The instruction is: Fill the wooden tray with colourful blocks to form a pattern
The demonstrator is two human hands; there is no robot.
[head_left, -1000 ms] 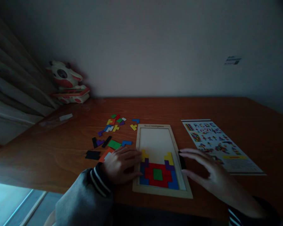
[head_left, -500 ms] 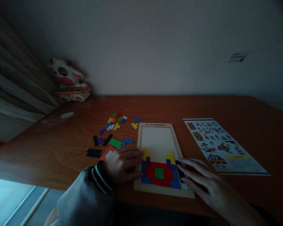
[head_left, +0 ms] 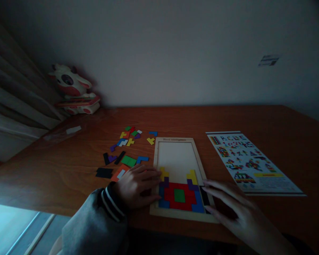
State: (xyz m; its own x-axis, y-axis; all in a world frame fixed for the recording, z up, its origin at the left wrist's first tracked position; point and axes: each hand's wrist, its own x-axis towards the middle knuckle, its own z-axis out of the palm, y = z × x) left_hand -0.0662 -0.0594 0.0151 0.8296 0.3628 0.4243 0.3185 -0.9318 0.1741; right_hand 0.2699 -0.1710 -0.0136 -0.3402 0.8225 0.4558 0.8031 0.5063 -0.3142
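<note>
Lying flat on the wooden table [head_left: 180, 120], between the left hand [head_left: 135, 184] and the right hand [head_left: 234, 205]: puzzle board [head_left: 175, 152], pale-framed and filled only in its nearer part. Note, at the left rim, the left hand, partly open, with fingers and thumb apart and tips over the frame beside the inlaid pieces; no object visible in its grasp. Note, at the right rim, the right hand, half open, with parted fingers and thumb reaching across the frame to the black piece [head_left: 204, 196] in the right-hand column; apparently touching, but impossible to tell from this view whether gripped. Compare the inlay between the hands: green block [head_left: 179, 195] within red pieces [head_left: 170, 194], flanked by blue pieces [head_left: 199, 203], with purple pieces [head_left: 192, 185] and yellow pieces [head_left: 192, 176] farther up at both sides. Observe beyond and beside the left hand the scattered loose pieces [head_left: 129, 161], in several colours. Observe beyond the right hand, well to the right of the board, the printed pattern sheet [head_left: 255, 163]. At far left, near the wall: cow-shaped toy [head_left: 71, 85].
</note>
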